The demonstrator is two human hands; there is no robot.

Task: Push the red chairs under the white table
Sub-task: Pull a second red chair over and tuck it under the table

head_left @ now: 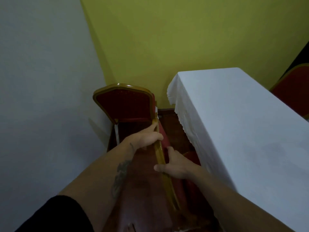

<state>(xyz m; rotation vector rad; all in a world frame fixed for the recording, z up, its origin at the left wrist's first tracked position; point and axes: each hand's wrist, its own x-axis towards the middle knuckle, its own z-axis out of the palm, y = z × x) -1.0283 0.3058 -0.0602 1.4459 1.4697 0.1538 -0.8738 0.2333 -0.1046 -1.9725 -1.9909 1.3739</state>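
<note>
A red chair with a gold frame stands in front of me, its backrest edge (160,154) seen from above and facing the white table (242,124) on the right. My left hand (147,137) grips the gold top rail farther away. My right hand (173,166) grips the same rail nearer to me, with the thumb over its left side. The chair's red seat (190,156) shows partly below the tablecloth's edge. A second red chair (124,104) stands behind it in the corner, backrest turned toward me.
A grey wall (41,81) closes the left side and a yellow-green wall (184,39) the back. A third red chair (294,96) stands beyond the table at the far right. Dark reddish floor (177,131) shows between chairs and table.
</note>
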